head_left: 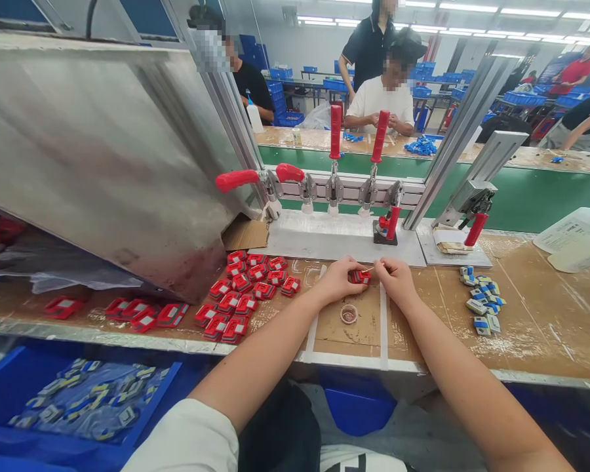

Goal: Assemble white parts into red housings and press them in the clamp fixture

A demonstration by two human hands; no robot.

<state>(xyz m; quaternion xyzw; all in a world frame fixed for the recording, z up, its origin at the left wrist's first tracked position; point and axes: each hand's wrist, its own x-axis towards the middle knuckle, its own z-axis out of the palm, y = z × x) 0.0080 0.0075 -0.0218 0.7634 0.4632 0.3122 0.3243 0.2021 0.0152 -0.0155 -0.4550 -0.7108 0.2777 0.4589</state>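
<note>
My left hand (338, 282) is closed around a small red plastic part (358, 277) with a dark inner section. Beside it, my right hand (396, 280) pinches a thin light stick (369, 270), its tip at the red part's top edge. Just below the hands, a small round clear cup (349, 314) with a little dark reddish content stands on a cardboard sheet (361, 335). Several similar red parts (240, 283) lie in a cluster to the left. On the right is a group of small blue, yellow and grey parts (482, 301).
Behind my hands, a metal base plate (319, 239) carries red-handled toggle clamps (335, 134). A large metal housing (103, 157) borders the left. At the right stands a white plastic bottle (577, 239). A blue bin (83, 400) of parts sits lower left. Co-workers (386, 98) are across the bench.
</note>
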